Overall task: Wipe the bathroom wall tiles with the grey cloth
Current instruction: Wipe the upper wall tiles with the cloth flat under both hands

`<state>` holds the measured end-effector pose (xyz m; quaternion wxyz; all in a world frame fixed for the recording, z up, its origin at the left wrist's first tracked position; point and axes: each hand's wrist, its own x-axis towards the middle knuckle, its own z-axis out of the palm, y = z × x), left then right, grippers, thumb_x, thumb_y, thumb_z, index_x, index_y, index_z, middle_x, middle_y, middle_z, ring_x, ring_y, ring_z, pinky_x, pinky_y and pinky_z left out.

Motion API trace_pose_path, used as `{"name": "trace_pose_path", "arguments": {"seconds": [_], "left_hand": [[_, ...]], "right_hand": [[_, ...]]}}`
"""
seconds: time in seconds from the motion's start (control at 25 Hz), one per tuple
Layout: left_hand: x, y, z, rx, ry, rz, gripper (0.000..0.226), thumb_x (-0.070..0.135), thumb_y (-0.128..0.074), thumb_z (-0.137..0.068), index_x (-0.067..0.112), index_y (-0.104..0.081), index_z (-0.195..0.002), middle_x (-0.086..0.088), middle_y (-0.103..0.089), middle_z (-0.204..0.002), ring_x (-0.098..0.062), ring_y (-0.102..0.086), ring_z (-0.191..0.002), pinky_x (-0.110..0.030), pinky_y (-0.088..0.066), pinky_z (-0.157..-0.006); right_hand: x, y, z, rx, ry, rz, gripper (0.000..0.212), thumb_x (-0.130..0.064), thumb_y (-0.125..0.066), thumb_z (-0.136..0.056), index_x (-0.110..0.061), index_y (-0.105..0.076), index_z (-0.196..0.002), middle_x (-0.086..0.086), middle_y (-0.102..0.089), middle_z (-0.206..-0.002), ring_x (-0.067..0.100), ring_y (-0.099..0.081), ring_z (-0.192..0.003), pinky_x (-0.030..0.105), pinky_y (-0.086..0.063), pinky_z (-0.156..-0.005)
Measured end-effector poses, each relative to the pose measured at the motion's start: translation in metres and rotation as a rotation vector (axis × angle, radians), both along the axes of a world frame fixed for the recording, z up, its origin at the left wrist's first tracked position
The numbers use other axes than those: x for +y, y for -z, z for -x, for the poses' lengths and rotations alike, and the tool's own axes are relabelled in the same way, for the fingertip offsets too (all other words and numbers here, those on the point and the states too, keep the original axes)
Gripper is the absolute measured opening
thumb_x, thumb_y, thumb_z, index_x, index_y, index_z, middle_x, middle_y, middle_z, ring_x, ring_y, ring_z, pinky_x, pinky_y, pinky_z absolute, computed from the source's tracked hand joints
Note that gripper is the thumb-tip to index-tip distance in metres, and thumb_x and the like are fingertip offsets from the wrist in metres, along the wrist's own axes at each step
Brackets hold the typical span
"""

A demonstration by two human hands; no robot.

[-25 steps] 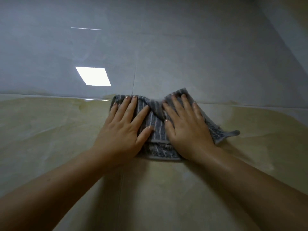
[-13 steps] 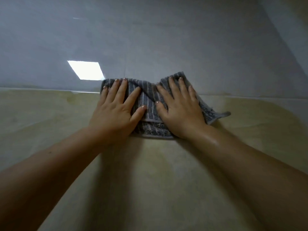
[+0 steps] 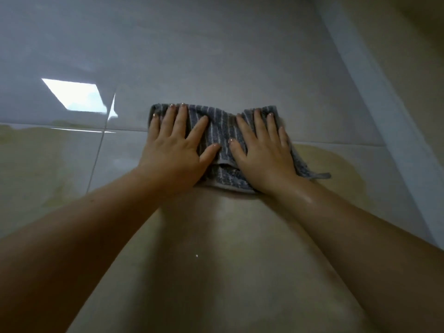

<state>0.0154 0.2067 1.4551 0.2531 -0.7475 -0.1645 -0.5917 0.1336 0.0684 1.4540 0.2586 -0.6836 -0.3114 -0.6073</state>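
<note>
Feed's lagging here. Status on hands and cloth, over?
Left hand and right hand flat, pressing grey cloth on wall tiles. Nothing seen in the way.

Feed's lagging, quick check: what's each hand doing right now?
Left hand: open, flat, pressing the grey cloth against the wall tiles.
Right hand: open, flat, pressing the same cloth.

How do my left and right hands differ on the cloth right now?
The left hand covers the left end of the grey cloth; the right hand sits on the right end, where a corner pokes out beyond it. The right wrist shines wet; the left looks matte. Both lie flat and spread, pressing the cloth to the wall tiles.
</note>
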Motion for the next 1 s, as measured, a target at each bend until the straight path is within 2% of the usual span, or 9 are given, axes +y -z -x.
{"name": "trace_pose_path", "arguments": {"seconds": [0.12,0.24,0.36,0.44,0.52,0.64,0.72,0.88,1.0], "left_hand": [[-0.039,0.000,-0.033,0.004,0.035,-0.040,0.070,0.067,-0.004,-0.096,0.034,0.008,-0.157,-0.010,0.016,-0.165,-0.027,0.019,-0.151,-0.048,0.010,-0.123],[-0.042,0.042,-0.044,0.054,-0.002,-0.152,0.072,0.067,0.006,-0.091,0.034,0.013,-0.155,-0.009,0.017,-0.165,-0.026,0.020,-0.151,-0.048,0.009,-0.123],[-0.045,0.028,-0.045,0.025,0.027,-0.079,0.071,0.069,0.002,-0.094,0.035,0.010,-0.156,-0.009,0.015,-0.165,-0.026,0.018,-0.151,-0.047,0.009,-0.123],[-0.061,0.005,-0.054,0.009,0.045,-0.013,0.073,0.068,-0.006,-0.095,0.033,0.007,-0.157,-0.010,0.015,-0.165,-0.027,0.018,-0.151,-0.049,0.009,-0.123],[-0.082,0.006,-0.072,0.007,0.051,-0.047,0.071,0.067,-0.005,-0.096,0.032,0.006,-0.158,-0.012,0.015,-0.165,-0.029,0.018,-0.151,-0.051,0.008,-0.123],[-0.091,0.047,-0.084,0.049,0.024,-0.156,0.073,0.064,0.005,-0.092,0.030,0.009,-0.156,-0.014,0.014,-0.165,-0.031,0.016,-0.151,-0.052,0.007,-0.123],[-0.087,0.058,-0.083,0.068,0.012,-0.162,0.075,0.065,0.006,-0.090,0.030,0.010,-0.156,-0.014,0.014,-0.165,-0.031,0.016,-0.151,-0.052,0.006,-0.123],[-0.107,0.014,-0.094,0.050,0.024,-0.071,0.072,0.065,-0.004,-0.096,0.030,0.005,-0.158,-0.014,0.014,-0.165,-0.031,0.016,-0.151,-0.052,0.007,-0.122],[-0.130,0.024,-0.117,0.047,0.045,-0.083,0.070,0.063,-0.004,-0.097,0.028,0.006,-0.158,-0.015,0.015,-0.164,-0.032,0.016,-0.151,-0.053,0.007,-0.122]], "right_hand": [[-0.029,0.004,-0.028,0.077,0.016,-0.127,0.061,-0.054,-0.018,-0.100,-0.033,0.001,-0.154,0.003,0.010,-0.163,0.024,0.014,-0.149,0.045,0.008,-0.120],[-0.035,0.042,-0.036,0.030,0.067,-0.097,0.060,-0.050,-0.018,-0.101,-0.030,0.001,-0.154,0.004,0.010,-0.163,0.023,0.015,-0.148,0.044,0.010,-0.120],[-0.040,0.031,-0.043,-0.024,0.034,-0.030,0.058,-0.051,-0.018,-0.101,-0.034,0.000,-0.154,0.003,0.009,-0.163,0.023,0.015,-0.148,0.044,0.010,-0.120],[-0.057,0.009,-0.054,0.027,0.013,-0.042,0.058,-0.054,-0.018,-0.100,-0.038,0.000,-0.153,0.003,0.009,-0.163,0.024,0.014,-0.148,0.045,0.008,-0.120],[-0.079,0.010,-0.071,0.092,0.003,-0.111,0.059,-0.056,-0.018,-0.100,-0.038,0.000,-0.153,0.004,0.008,-0.163,0.024,0.014,-0.149,0.045,0.007,-0.120],[-0.085,0.061,-0.079,0.075,0.044,-0.162,0.060,-0.054,-0.012,-0.098,-0.033,-0.001,-0.154,0.005,0.007,-0.163,0.024,0.013,-0.149,0.043,0.010,-0.120],[-0.078,0.082,-0.078,0.035,0.082,-0.119,0.065,-0.054,-0.003,-0.093,-0.032,-0.001,-0.154,0.005,0.007,-0.163,0.024,0.014,-0.148,0.042,0.012,-0.118],[-0.094,0.031,-0.093,0.040,0.044,-0.089,0.056,-0.047,-0.013,-0.101,-0.033,-0.002,-0.154,0.005,0.005,-0.163,0.025,0.011,-0.149,0.044,0.009,-0.120],[-0.118,0.028,-0.114,0.105,0.058,-0.193,0.058,-0.049,-0.011,-0.100,-0.031,-0.003,-0.154,0.006,0.002,-0.163,0.026,0.009,-0.149,0.045,0.007,-0.121]]}}
